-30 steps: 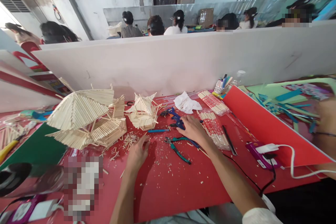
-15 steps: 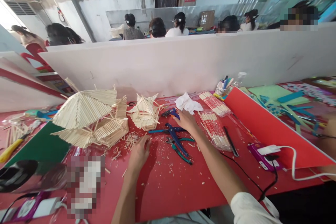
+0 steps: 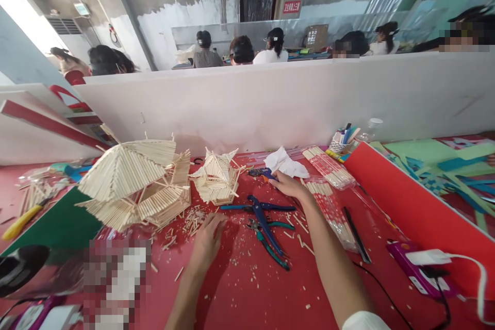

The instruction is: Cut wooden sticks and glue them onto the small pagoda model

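My right hand (image 3: 288, 185) has its fingers closed around the rear of a blue glue gun (image 3: 263, 172) with an orange trigger, its tip pointing left. My left hand (image 3: 209, 240) rests low over the red table, fingers loosely bent and apart, with nothing visible in them. Just beyond it lie cut bits of stick (image 3: 194, 220). Between my hands are a blue cutter (image 3: 263, 214) and green-handled pliers (image 3: 273, 247). A small pavilion model of wooden sticks (image 3: 216, 178) stands ahead, and a larger stick model (image 3: 131, 178) is tilted on the left.
White crumpled tissue (image 3: 286, 162) lies behind the glue gun. Packs of sticks (image 3: 328, 165) and a black strip (image 3: 356, 234) are on the right, beside a red board (image 3: 410, 211) and a purple power strip (image 3: 417, 270). A white partition (image 3: 270, 103) closes off the back.
The camera view has shifted, so the table appears lower. My right hand has closed round the glue gun's rear. My left hand stays near the stick bits.
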Motion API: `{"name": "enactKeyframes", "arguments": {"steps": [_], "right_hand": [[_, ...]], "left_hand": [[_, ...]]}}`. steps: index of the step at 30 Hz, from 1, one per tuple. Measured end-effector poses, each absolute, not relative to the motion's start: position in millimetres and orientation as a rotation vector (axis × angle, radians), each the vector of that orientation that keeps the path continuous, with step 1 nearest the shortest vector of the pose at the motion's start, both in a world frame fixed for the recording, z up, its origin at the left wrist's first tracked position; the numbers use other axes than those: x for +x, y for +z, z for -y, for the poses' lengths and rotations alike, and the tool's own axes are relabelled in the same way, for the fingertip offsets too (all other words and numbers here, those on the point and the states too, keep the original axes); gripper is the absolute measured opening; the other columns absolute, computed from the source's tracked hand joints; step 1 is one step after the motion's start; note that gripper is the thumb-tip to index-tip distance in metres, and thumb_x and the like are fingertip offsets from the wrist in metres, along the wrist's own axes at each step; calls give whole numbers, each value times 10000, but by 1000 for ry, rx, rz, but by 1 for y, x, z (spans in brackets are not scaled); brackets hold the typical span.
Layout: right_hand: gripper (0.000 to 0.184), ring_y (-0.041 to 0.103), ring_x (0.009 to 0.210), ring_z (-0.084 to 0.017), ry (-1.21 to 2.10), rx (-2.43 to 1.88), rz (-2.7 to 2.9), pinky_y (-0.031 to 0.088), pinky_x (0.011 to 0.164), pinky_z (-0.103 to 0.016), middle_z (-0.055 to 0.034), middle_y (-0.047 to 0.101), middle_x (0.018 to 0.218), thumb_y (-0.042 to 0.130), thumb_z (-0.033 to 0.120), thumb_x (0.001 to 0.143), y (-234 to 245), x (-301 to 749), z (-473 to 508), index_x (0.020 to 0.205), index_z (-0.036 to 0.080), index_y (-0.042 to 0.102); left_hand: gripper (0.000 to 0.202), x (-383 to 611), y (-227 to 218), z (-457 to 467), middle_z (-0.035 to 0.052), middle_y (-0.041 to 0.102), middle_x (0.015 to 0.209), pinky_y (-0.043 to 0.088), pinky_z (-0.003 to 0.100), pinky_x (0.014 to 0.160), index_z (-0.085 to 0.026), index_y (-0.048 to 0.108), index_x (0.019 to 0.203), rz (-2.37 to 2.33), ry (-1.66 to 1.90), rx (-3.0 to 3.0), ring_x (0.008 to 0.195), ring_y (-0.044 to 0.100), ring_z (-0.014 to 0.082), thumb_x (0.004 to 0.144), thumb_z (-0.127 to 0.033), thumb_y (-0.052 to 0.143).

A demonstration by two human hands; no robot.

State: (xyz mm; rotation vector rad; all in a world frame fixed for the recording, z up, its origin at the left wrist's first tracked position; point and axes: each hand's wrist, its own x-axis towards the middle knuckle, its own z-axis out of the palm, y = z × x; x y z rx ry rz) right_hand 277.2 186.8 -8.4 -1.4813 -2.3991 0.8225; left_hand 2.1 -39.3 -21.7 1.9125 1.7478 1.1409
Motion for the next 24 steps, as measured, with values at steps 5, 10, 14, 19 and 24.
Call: {"name": "enactKeyframes", "arguments": {"steps": [5, 10, 14, 19, 24], "right_hand": [[310, 634, 1140, -260, 1234, -1036, 2080, 488, 967, -398, -86, 678, 1185, 622, 371, 915, 4, 296, -182, 1175, 235, 521], [466, 611, 1141, -249, 1399, -762, 1875, 479, 976, -383, -83, 652, 1240, 748, 396, 828, 20, 291, -170, 1218, 231, 554], [305, 588, 745, -158, 1470, -731, 1821, 463, 710, -290, -12, 670, 864, 751, 421, 844, 27, 281, -165, 1011, 198, 625], [401, 444, 516, -99, 1693, -597, 1611, 356, 547, -257, 55, 502, 570, 742, 506, 854, 33, 268, -158, 724, 196, 523], [405, 372, 465, -77, 1953, -387, 1415, 312, 478, -239, 66, 465, 584, 760, 520, 838, 38, 260, -152, 760, 191, 537]], "left_hand": [[253, 6, -4, 43, 78, 702, 998, 549, 286, 808, -210, 717, 1027, -1659, 1222, 2046, 916, 677, 182, 1010, -209, 465], [252, 11, 26, 43, 61, 696, 976, 539, 234, 779, -227, 739, 1038, -1698, 1268, 2130, 888, 675, 157, 997, -169, 497], [223, 14, 54, 35, 57, 712, 995, 530, 232, 821, -228, 727, 1079, -1663, 1199, 2177, 905, 687, 153, 999, -197, 521], [188, 27, 83, 13, 46, 737, 953, 516, 245, 800, -212, 720, 1004, -1675, 1043, 2075, 876, 693, 160, 997, -268, 540], [169, 48, 104, -12, 41, 753, 921, 517, 260, 759, -196, 727, 965, -1642, 1049, 1898, 818, 688, 164, 950, -291, 588]]}}
